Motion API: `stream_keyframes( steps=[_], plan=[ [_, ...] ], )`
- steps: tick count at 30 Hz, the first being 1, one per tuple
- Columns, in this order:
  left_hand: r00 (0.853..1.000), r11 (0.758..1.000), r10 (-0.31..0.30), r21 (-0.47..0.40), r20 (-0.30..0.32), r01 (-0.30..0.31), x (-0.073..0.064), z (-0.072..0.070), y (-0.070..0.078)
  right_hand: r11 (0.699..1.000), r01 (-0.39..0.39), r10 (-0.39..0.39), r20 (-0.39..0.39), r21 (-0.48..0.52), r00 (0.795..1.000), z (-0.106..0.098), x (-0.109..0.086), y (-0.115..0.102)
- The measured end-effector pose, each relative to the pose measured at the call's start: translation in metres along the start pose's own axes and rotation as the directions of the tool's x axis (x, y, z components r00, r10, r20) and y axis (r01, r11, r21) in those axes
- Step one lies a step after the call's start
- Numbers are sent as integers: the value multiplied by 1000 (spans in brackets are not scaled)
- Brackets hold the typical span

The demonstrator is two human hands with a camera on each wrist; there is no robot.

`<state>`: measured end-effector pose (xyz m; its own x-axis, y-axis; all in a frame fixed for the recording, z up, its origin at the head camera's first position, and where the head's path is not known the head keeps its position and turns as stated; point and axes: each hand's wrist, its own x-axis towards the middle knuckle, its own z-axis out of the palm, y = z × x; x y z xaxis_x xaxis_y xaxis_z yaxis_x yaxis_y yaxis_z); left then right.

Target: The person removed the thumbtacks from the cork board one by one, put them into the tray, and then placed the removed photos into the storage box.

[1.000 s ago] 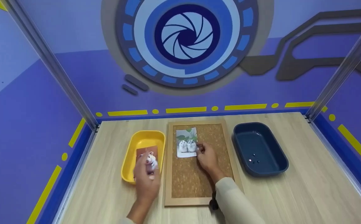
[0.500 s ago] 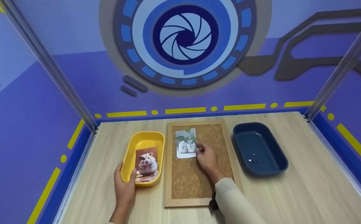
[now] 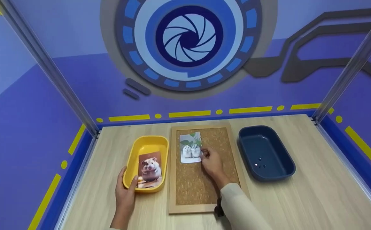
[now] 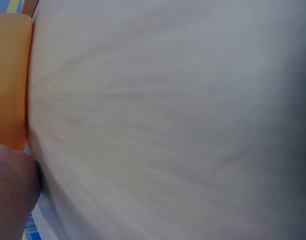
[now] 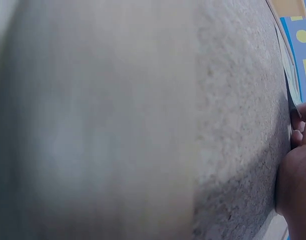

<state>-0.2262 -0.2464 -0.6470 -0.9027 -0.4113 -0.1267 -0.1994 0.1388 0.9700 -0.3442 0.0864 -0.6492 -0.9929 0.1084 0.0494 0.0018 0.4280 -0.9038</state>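
A photo [image 3: 190,147] of two white hamsters lies on the upper left part of a wood-framed corkboard [image 3: 201,182]. My right hand [image 3: 213,163] pinches its right edge; in the right wrist view the photo's edge stands slightly off the cork at the fingertips. To the left is a yellow tray [image 3: 147,140], whose near left corner my left hand [image 3: 126,193] holds, thumb at the front and fingers along the outer side. Another photo [image 3: 150,169], of one brown and white hamster, lies in that tray. Only the thumb [image 4: 12,185] beside the tray wall shows in the left wrist view.
A dark blue tray [image 3: 252,137] stands right of the corkboard, with several small shiny pieces [image 3: 260,163] inside. All stand on a light wooden table [image 3: 319,191] enclosed by printed purple panels [image 3: 86,76] with metal posts at the back corners.
My left hand has moved from over the hamster photo in the yellow tray down and left to the tray's corner. My right hand stays at the edge of the two-hamster photo.
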Motion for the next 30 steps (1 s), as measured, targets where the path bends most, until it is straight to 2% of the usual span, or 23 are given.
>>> stream_keyframes(
  steps=[7,10,18,26,30],
  plan=[
    [1000,1000,18,-14,25,-18,-5,1,-4,1000,-9,9,-2,29,1000,-1,0,-1],
    [1000,1000,11,11,16,-11,-7,3,-6,1000,-10,10,-1,29,1000,-2,0,0],
    [1000,1000,12,-2,14,-12,-4,2,-3,999,-21,21,-13,28,1000,-3,0,-1],
    [1000,1000,-26,-11,-6,26,-5,1,-3,1000,-7,7,-12,5,1000,-2,0,-1],
    [999,999,-37,-5,-7,37,-5,1,-4,1000,-27,27,-5,1,1000,-2,0,0]
  ],
)
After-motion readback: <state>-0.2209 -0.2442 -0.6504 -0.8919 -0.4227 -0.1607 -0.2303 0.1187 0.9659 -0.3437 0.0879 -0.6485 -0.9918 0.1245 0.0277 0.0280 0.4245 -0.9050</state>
